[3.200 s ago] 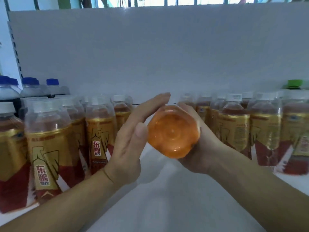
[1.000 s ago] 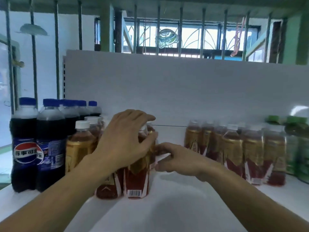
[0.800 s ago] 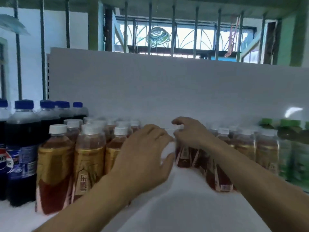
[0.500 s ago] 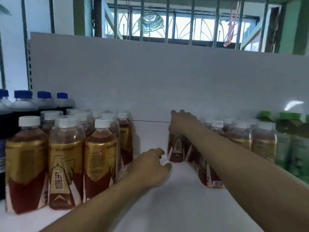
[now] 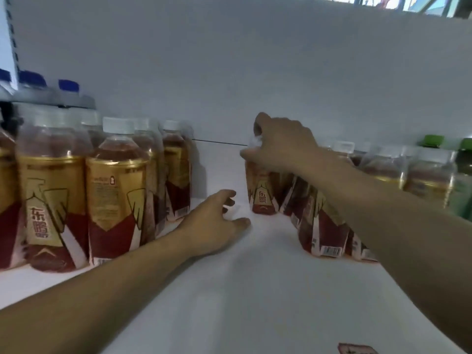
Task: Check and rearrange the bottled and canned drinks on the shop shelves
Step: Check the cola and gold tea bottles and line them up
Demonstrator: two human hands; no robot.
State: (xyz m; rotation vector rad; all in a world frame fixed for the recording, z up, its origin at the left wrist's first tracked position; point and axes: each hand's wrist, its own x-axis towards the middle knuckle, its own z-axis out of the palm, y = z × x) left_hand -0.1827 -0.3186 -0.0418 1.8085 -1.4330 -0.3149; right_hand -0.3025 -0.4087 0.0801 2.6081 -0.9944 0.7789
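Gold-and-red labelled drink bottles with white caps stand in two groups on a white shelf (image 5: 245, 290). The left group (image 5: 115, 190) fills the left side. The right group (image 5: 324, 226) runs back along the right. My right hand (image 5: 281, 144) is closed over the cap and neck of the rearmost bottle (image 5: 261, 198) of the right group, which stands upright on the shelf. My left hand (image 5: 217, 221) hovers low over the bare gap between the groups, fingers apart, holding nothing.
Blue-capped dark cola bottles (image 5: 66, 95) stand behind the left group. Green-capped bottles (image 5: 459, 180) sit at the far right. A white back panel (image 5: 255, 72) closes the shelf behind. A red label piece (image 5: 357, 350) shows at the bottom edge.
The view has dropped and closed in on the shelf. My right hand stays on the rear bottle's cap; my left hand has edged forward into the gap between the groups.
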